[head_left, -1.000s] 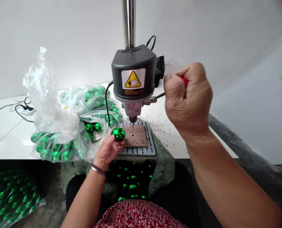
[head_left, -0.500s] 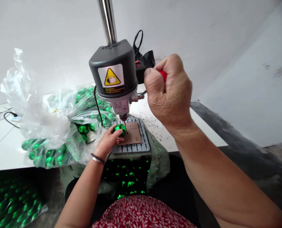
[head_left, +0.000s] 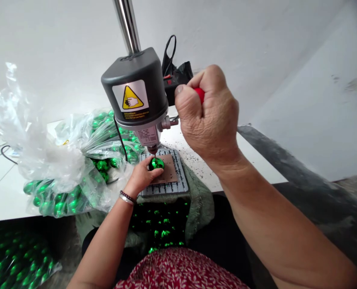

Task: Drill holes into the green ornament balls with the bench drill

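Note:
A shiny green ball (head_left: pixel 157 163) sits on the brown board (head_left: pixel 170 168) of a small drill press (head_left: pixel 133 86), directly under its bit. My left hand (head_left: pixel 142 175) grips the ball from the left, thumb and finger on either side. The bit's tip meets the top of the ball; whether it has gone in cannot be made out. Up at the right, my right hand (head_left: pixel 210 114) is closed in a fist around the press's red-knobbed lever (head_left: pixel 200 94).
Clear plastic bags (head_left: pixel 60 160) of green balls lie left of the press on the white table (head_left: pixel 247 160). Dark crumbs are scattered right of the base. More green balls lie below the table edge. A black switch box (head_left: pixel 171 86) stands behind.
The green ball and my left hand have moved right, bringing the ball under the bit. My right hand remains on the lever. The view has shifted slightly.

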A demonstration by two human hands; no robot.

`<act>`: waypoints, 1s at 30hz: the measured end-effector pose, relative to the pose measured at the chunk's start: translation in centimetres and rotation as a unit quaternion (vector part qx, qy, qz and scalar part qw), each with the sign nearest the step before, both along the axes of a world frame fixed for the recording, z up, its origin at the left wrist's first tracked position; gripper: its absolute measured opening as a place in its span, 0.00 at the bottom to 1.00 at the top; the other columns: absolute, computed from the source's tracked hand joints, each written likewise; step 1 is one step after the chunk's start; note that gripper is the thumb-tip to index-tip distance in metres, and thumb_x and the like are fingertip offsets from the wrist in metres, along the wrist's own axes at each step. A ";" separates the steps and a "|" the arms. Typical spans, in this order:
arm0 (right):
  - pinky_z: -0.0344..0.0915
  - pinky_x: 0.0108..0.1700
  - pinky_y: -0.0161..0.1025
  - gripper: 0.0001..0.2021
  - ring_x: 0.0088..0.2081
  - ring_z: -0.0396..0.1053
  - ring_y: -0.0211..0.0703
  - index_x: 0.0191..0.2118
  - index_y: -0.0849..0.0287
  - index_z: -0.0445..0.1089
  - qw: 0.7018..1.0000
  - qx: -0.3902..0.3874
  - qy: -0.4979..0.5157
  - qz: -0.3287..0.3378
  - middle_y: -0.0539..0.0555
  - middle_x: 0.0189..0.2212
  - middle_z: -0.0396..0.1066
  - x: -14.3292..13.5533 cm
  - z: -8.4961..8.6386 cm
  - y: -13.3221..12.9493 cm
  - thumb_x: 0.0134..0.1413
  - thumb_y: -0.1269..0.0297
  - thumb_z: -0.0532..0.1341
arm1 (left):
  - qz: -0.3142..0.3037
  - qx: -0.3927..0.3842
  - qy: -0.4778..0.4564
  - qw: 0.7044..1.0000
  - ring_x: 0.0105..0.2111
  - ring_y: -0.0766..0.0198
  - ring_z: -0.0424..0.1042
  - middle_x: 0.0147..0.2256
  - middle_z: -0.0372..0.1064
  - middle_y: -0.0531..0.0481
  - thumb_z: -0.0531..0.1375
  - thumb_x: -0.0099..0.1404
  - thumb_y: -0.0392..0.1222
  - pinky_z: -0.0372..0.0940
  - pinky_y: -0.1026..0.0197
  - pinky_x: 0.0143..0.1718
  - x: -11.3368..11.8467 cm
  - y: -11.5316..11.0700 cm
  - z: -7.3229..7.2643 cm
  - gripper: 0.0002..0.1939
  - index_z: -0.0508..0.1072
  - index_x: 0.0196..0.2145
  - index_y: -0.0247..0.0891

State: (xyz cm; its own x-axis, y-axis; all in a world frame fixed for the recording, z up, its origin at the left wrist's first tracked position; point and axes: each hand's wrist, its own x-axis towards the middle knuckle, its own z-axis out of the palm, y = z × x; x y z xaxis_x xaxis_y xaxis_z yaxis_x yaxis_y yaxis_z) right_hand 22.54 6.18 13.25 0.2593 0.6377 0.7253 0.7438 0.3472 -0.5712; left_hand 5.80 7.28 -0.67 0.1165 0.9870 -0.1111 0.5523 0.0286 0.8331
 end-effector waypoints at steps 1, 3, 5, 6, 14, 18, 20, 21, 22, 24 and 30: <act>0.56 0.32 0.33 0.11 0.27 0.56 0.32 0.30 0.56 0.53 1.000 0.005 0.002 0.001 0.49 0.26 0.58 0.0 0.0 0.0 0.60 0.56 0.50 | -0.007 0.018 0.011 1.000 0.36 0.60 0.72 0.35 0.74 0.50 0.67 0.50 0.43 0.67 0.60 0.40 0.1 0.0 0.0 0.25 0.74 0.48 0.39; 0.57 0.32 0.33 0.11 0.28 0.57 0.32 0.30 0.56 0.53 1.000 0.017 0.003 0.002 0.49 0.26 0.59 0.1 -0.2 0.1 0.60 0.56 0.50 | -0.012 0.031 0.013 0.999 0.42 0.56 0.72 0.37 0.75 0.49 0.67 0.49 0.42 0.65 0.57 0.47 0.3 0.0 -0.1 0.26 0.74 0.48 0.39; 0.58 0.32 0.33 0.11 0.28 0.58 0.31 0.31 0.56 0.54 1.000 0.028 0.001 0.005 0.48 0.26 0.59 0.1 -0.3 0.1 0.61 0.56 0.49 | -0.010 0.022 0.002 1.000 0.44 0.55 0.71 0.39 0.75 0.48 0.67 0.50 0.42 0.64 0.55 0.50 0.4 0.0 -0.3 0.27 0.73 0.50 0.38; 0.59 0.32 0.33 0.12 0.28 0.59 0.31 0.31 0.57 0.55 0.999 0.032 -0.001 0.007 0.48 0.25 0.58 0.1 -0.4 0.1 0.61 0.55 0.49 | -0.008 0.018 -0.005 1.000 0.44 0.55 0.71 0.40 0.75 0.47 0.67 0.51 0.42 0.63 0.55 0.50 0.4 0.0 -0.4 0.28 0.73 0.51 0.37; 0.55 0.29 0.31 0.09 0.24 0.52 0.28 0.30 0.58 0.57 0.997 0.064 0.020 0.028 0.46 0.22 0.55 0.1 -1.1 -0.6 0.58 0.59 0.52 | -0.017 0.019 -0.040 0.999 0.40 0.60 0.71 0.40 0.74 0.51 0.66 0.52 0.43 0.65 0.59 0.47 0.3 -0.1 -1.5 0.26 0.73 0.50 0.38; 0.54 0.28 0.31 0.08 0.24 0.55 0.28 0.31 0.58 0.58 0.997 0.062 0.022 0.027 0.46 0.22 0.57 0.0 -1.8 -1.1 0.57 0.59 0.53 | -0.022 0.020 -0.039 0.999 0.36 0.63 0.70 0.38 0.74 0.53 0.65 0.53 0.44 0.66 0.61 0.43 0.1 -0.2 -1.9 0.26 0.72 0.50 0.38; 0.55 0.28 0.31 0.08 0.24 0.56 0.28 0.31 0.57 0.58 0.997 0.066 0.019 0.022 0.46 0.23 0.59 0.0 -2.2 -1.3 0.56 0.60 0.53 | -0.022 0.029 -0.038 0.999 0.37 0.62 0.70 0.38 0.74 0.53 0.65 0.53 0.44 0.66 0.61 0.43 0.1 -0.2 -2.1 0.25 0.72 0.50 0.38; 0.55 0.28 0.31 0.08 0.24 0.56 0.28 0.31 0.57 0.58 0.997 0.068 0.016 0.020 0.46 0.23 0.59 0.0 -2.4 -1.4 0.56 0.60 0.53 | -0.022 0.034 -0.036 0.999 0.37 0.62 0.71 0.37 0.74 0.53 0.65 0.53 0.44 0.66 0.61 0.43 0.1 -0.2 -2.1 0.25 0.72 0.49 0.38; 0.54 0.27 0.30 0.08 0.23 0.56 0.28 0.30 0.57 0.58 0.997 0.069 0.014 0.017 0.46 0.23 0.60 0.0 -2.7 -1.5 0.56 0.60 0.53 | -0.023 0.040 -0.035 0.998 0.38 0.62 0.71 0.37 0.74 0.52 0.65 0.53 0.44 0.66 0.60 0.44 0.1 -0.2 -2.1 0.24 0.73 0.48 0.38; 0.54 0.26 0.30 0.08 0.22 0.55 0.28 0.30 0.57 0.57 0.997 0.073 0.009 0.010 0.46 0.22 0.59 0.1 -3.1 -1.7 0.56 0.60 0.54 | -0.025 0.044 -0.035 0.998 0.38 0.61 0.71 0.37 0.74 0.52 0.65 0.53 0.43 0.65 0.60 0.46 0.1 -0.2 -2.1 0.22 0.74 0.47 0.38; 0.55 0.26 0.30 0.08 0.21 0.55 0.28 0.29 0.57 0.57 0.997 0.077 0.010 -0.010 0.46 0.21 0.59 0.0 -3.9 -2.2 0.54 0.60 0.54 | -0.017 0.047 -0.047 0.998 0.39 0.61 0.71 0.36 0.74 0.53 0.66 0.52 0.41 0.65 0.61 0.46 0.1 -0.1 -2.4 0.22 0.75 0.46 0.38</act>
State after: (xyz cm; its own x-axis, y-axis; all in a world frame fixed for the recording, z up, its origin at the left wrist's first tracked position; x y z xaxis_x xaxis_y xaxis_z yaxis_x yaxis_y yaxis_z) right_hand 22.54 4.02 9.36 0.2861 0.5142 0.8085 0.7398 0.4177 -0.5274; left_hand 5.94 7.23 -3.07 0.1556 0.9878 -0.0062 0.4717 -0.0688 0.8791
